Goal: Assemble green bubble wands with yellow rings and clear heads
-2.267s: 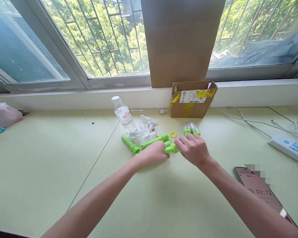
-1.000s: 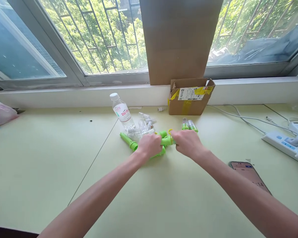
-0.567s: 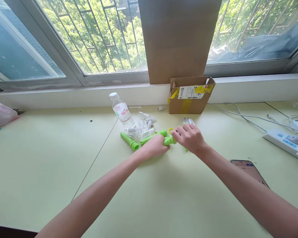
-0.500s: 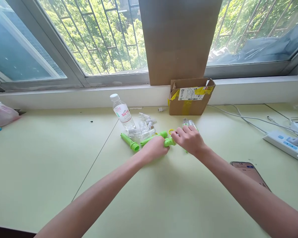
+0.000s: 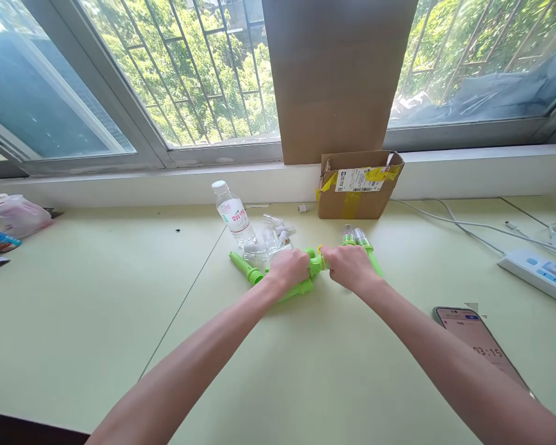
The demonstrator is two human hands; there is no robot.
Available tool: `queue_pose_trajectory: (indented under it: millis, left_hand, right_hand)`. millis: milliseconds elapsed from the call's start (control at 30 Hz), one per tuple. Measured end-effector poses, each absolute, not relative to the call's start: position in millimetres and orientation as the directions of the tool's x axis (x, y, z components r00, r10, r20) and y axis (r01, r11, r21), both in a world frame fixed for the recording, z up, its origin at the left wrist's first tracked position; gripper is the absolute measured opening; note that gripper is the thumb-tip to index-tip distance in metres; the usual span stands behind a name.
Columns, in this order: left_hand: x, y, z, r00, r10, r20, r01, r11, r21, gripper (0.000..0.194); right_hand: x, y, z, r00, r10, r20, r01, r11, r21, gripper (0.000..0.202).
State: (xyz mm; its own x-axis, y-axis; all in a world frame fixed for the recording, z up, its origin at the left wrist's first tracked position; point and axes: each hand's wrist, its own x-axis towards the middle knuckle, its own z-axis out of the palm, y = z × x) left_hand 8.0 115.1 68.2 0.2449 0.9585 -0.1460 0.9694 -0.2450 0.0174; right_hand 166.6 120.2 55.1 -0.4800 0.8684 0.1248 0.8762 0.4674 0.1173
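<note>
My left hand (image 5: 290, 267) is wrapped round a green plastic tube (image 5: 315, 266) with a threaded end. My right hand (image 5: 349, 266) closes on the other end of that piece, close to a yellow ring (image 5: 320, 249). Under my left hand another green part (image 5: 301, 289) lies on the table. A green threaded tube (image 5: 246, 268) rests to the left. Just behind my right hand are two green tubes with clear tops (image 5: 360, 237). Clear plastic pieces (image 5: 269, 238) and small white caps (image 5: 285, 233) form a pile behind my left hand.
A water bottle (image 5: 234, 215) stands behind the pile. An open cardboard box (image 5: 354, 201) is against the wall. To the right are a phone (image 5: 475, 340), a power strip (image 5: 537, 269) and cables. Plastic bags (image 5: 18, 216) lie at the far left.
Both hands have closed in on the green piece, my right hand lower and nearer its end. The green part under my left hand now shows in front of it. The view has shifted slightly.
</note>
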Motion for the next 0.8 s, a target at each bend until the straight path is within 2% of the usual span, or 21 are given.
queue_pose_trajectory:
  millis: [133,200,233,300,367,433,500,600,700,800]
  left_hand:
    - [8.2,115.5,76.8,0.235,0.966,-0.109,0.972,-0.233,0.037,0.016]
    - [10.5,112.6,81.5,0.213,0.973,-0.084,0.976,-0.208,0.065,0.017]
    - [12.3,110.5,83.0,0.2,0.977,-0.076,0.978,-0.194,0.08,0.018]
    - [17.2,105.6,83.3,0.166,0.983,-0.073,0.977,-0.154,0.147,0.022]
    - [23.6,101.2,80.3,0.121,0.989,-0.089,0.943,-0.087,0.32,0.021]
    - [31.6,98.0,75.2,0.082,0.989,-0.122,0.86,-0.008,0.51,0.018]
    - [41.5,96.0,70.0,0.065,0.987,-0.146,0.794,0.038,0.607,0.023]
    - [59.1,94.1,63.7,0.093,0.982,-0.163,0.772,0.033,0.635,0.032]
    - [76.6,92.8,58.3,0.129,0.982,-0.141,0.802,-0.02,0.597,0.037]
    - [87.9,92.4,51.1,0.111,0.993,-0.031,0.85,-0.079,0.521,0.042]
  right_hand:
    - [168.3,122.1,56.8,-0.445,0.879,0.173,0.896,0.435,0.091,0.032]
    - [168.3,121.2,58.5,-0.382,0.864,0.327,0.92,0.388,0.047,0.044]
    - [168.0,120.3,58.2,-0.315,0.837,0.446,0.934,0.357,-0.009,0.051]
    - [167.3,117.5,53.4,-0.095,0.744,0.662,0.933,0.298,-0.201,0.065]
    - [167.2,113.5,42.2,0.129,0.684,0.718,0.878,0.258,-0.404,0.071]
    - [168.6,108.3,26.1,0.218,0.705,0.675,0.827,0.233,-0.511,0.069]
    - [171.5,102.7,9.1,0.195,0.735,0.649,0.822,0.239,-0.517,0.065]
    - [176.5,95.7,-9.4,0.178,0.736,0.654,0.838,0.236,-0.493,0.061]
    - [179.6,91.8,-16.3,0.165,0.741,0.651,0.846,0.233,-0.479,0.054]
    - [180.4,90.7,-17.5,0.148,0.754,0.64,0.853,0.23,-0.468,0.046]
